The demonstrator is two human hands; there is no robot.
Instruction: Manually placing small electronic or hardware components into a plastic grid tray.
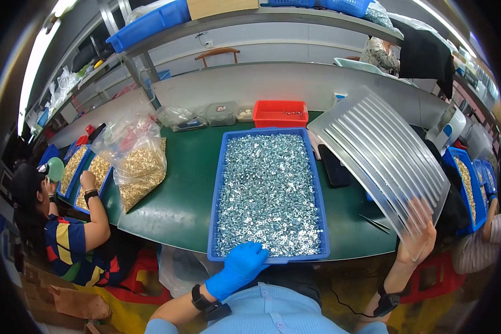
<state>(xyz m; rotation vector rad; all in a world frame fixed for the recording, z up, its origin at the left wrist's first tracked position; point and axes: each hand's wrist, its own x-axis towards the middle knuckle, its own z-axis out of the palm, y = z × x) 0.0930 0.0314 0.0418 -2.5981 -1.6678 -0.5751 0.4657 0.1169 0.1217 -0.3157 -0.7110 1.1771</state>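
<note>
Your light blue shirt (273, 312) is closest to the lens, right up against the near edge of the green bench (189, 206). Your left hand (240, 268), in a blue glove, has its fingers curled at the near rim of the blue tray (214, 206); can't tell if you're actually gripping it or just leaning on it. Your bare right hand (423, 236) is definitely holding something: it's got the lower corner of a see-through ribbed plastic panel (378, 161), tilted up over the right part of the bench.

That tray sits around the middle of the bench, near rim at the bench's near edge, loaded wall to wall with small shiny silvery metal parts (267, 189), some of them ring-shaped. Just right of it you've got a black phone (335, 170), partly overlapped by the panel, plus tweezers (376, 224) closer to the near edge.

Toward the back edge, a red bin (281, 118) is just past the tray, with a clear lidded box (221, 114) left of it. Off to your left slumps a clear bag of gold-coloured parts (142, 175), and beyond that a co-worker (67, 245) has a hand at another blue tray.
</note>
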